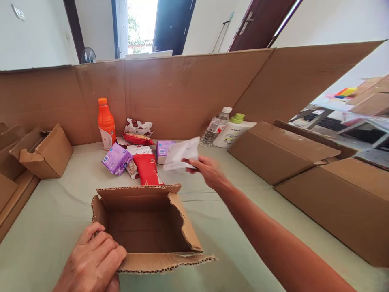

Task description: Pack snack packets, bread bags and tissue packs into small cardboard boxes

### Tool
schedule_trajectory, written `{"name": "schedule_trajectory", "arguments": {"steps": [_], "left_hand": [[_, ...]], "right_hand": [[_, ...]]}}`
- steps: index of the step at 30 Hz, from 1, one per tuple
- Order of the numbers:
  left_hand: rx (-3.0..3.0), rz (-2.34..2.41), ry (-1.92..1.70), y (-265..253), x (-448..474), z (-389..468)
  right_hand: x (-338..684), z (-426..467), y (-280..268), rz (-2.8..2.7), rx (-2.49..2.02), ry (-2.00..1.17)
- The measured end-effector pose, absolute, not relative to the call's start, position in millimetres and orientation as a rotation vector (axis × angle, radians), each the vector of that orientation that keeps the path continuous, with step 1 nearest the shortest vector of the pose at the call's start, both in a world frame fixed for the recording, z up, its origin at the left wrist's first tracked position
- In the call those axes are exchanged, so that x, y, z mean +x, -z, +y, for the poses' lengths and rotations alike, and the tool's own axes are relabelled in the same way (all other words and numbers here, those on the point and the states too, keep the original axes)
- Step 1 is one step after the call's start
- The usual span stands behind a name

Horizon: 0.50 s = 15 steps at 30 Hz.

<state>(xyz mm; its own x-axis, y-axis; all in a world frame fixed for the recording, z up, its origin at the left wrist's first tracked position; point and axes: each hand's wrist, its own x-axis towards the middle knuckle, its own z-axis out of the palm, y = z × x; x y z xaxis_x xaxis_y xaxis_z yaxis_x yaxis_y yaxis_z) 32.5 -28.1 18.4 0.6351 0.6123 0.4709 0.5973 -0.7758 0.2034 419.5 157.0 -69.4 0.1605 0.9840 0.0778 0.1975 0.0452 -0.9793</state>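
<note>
An open-topped cardboard box (142, 227) stands in front of me with nothing visible inside it. My left hand (94, 257) grips its near left corner, fingers closed over the edge. Beyond the box's far right side, my right hand (209, 168) pinches a white packet (182, 154) above the table, slightly blurred. Behind the box lie a red packet (147, 168), a purple box (117, 159) and several snack packets. A second purple box (163, 151) is partly hidden by the white packet. An orange-capped bottle (106, 123) stands behind them.
A clear water bottle (216, 127) and a white bottle with a green cap (234, 132) are at the back right. Closed cardboard boxes (337, 207) line the right side. Open boxes (45, 152) stand at left. A tall cardboard wall (182, 93) borders the back.
</note>
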Motion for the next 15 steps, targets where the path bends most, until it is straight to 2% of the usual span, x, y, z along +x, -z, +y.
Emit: {"name": "schedule_trajectory", "arguments": {"steps": [3, 6, 8, 10, 15], "left_hand": [[2.859, 1.018, -0.776, -24, 24, -26], [2.868, 1.013, -0.768, -27, 21, -23], [2.835, 0.999, -0.791, -25, 25, -22], [2.802, 0.972, -0.816, -22, 31, -21], [2.833, 0.955, -0.846, -13, 36, -23]], "right_hand": [[469, 117, 79, -1.340, -1.606, -0.885], [506, 96, 75, -1.421, -2.028, -0.608], [508, 100, 63, -1.429, -2.145, -0.412], [488, 123, 46, -1.505, -2.145, -0.342], [395, 227, 23, -1.555, -2.142, -0.465]]}}
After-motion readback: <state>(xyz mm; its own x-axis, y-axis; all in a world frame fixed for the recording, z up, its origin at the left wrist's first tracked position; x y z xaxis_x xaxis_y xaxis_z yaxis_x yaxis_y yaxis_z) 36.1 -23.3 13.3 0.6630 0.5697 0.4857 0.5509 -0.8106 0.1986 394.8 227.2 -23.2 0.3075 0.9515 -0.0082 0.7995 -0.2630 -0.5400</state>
